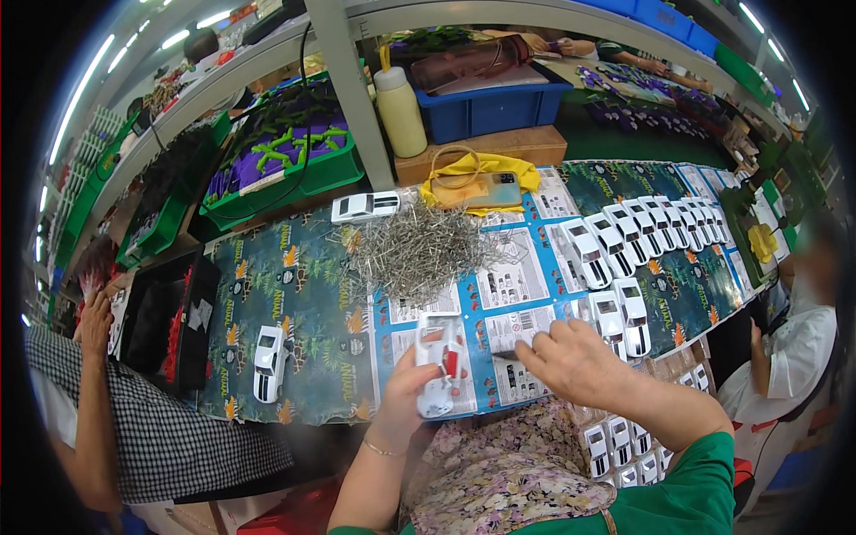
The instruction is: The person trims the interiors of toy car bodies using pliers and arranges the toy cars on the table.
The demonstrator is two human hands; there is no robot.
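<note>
My left hand [403, 392] has its fingers closed around a white toy car shell [436, 346], my side of the metal pin pile [419, 254]; right of it, my right hand [575, 361] curls, grip unclear.

passable: patterned sheet [312, 330] between left hand [404, 392] and lone white car [268, 364] | blocked ahead: heap of metal pins [415, 254] | blocked right: rows of white cars [632, 234]
</note>
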